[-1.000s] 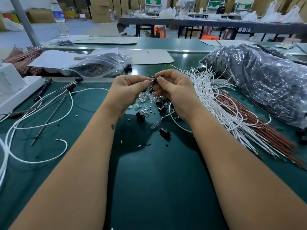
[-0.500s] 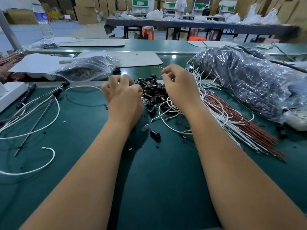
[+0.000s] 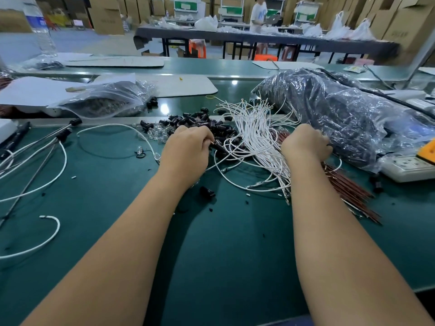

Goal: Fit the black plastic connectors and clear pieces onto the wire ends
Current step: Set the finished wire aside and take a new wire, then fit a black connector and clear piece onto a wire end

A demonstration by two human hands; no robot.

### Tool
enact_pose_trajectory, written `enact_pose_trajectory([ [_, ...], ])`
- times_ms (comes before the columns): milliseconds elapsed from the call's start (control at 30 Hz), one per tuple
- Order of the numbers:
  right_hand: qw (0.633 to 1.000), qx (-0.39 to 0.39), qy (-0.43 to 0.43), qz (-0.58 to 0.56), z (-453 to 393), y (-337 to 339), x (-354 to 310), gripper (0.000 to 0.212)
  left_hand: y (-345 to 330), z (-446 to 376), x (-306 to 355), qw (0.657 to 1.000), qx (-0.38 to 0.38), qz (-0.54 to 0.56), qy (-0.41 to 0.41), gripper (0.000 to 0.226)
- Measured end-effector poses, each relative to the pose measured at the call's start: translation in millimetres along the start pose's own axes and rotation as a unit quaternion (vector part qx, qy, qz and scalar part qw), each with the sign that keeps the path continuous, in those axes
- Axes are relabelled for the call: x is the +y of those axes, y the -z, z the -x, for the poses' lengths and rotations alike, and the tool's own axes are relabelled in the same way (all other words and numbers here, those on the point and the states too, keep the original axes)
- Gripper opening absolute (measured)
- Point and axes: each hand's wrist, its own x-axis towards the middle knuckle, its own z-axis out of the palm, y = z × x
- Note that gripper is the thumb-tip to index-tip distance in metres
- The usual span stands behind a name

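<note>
A heap of small black plastic connectors (image 3: 200, 124) lies on the dark green work mat (image 3: 235, 255) near its far edge, with a cluster of small clear plastic pieces (image 3: 157, 132) touching its left side. One lone black connector (image 3: 207, 192) sits nearer, between the two forearms. Just right of the heap a fanned bundle of thin white wires (image 3: 256, 137) with bare metal ends spreads across the mat, and a bundle of reddish-brown wires (image 3: 348, 184) lies along its right side

The left hand (image 3: 187, 149) rests knuckles-up at the near edge of the heap, fingers curled under; something thin and dark sticks out beside its fingertips among the connectors, but whether the hand has hold of it cannot be told. The right hand (image 3: 304, 143) sits over the top of the reddish-brown bundle, fingers curled down into the wires and seeming to grasp them

Further out, a large crinkled clear plastic bag of dark parts (image 3: 353, 114) lies just right of that hand, with a white power strip (image 3: 409, 167) at its near edge. A smaller clear zip bag (image 3: 106, 100) lies far left, and loose white cables (image 3: 35, 184) curve over the left of the mat
</note>
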Motion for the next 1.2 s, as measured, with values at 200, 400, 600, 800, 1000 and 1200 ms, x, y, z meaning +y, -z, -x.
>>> enact_pose_trajectory([
  [200,0.999,0.045,0.017,-0.019,3.9,3.2,-0.7,0.025,2.5,1.9,1.7,0.998,-0.015,0.054,0.022,0.015],
  [400,0.992,0.104,0.073,-0.016,11.5,5.1,-5.9,0.019,8.5,3.3,1.0,0.997,-0.022,0.069,0.028,0.013],
  [600,0.960,0.211,0.141,-0.115,14.4,8.8,-13.7,0.019,10.5,2.0,-6.0,0.997,-0.023,0.066,0.017,0.009],
  [800,0.820,0.244,0.367,-0.364,42.6,3.2,-54.1,0.009,17.7,2.1,-4.2,0.992,0.072,0.089,0.060,0.011],
  [1000,0.684,0.071,0.244,-0.683,71.2,9.4,-80.0,0.013,28.0,0.0,-16.3,0.954,0.172,0.208,0.131,0.004],
  [1200,0.512,-0.201,0.099,-0.829,72.3,15.1,-84.9,0.012,34.9,-4.2,-21.7,0.915,0.227,0.276,0.189,0.004],
])
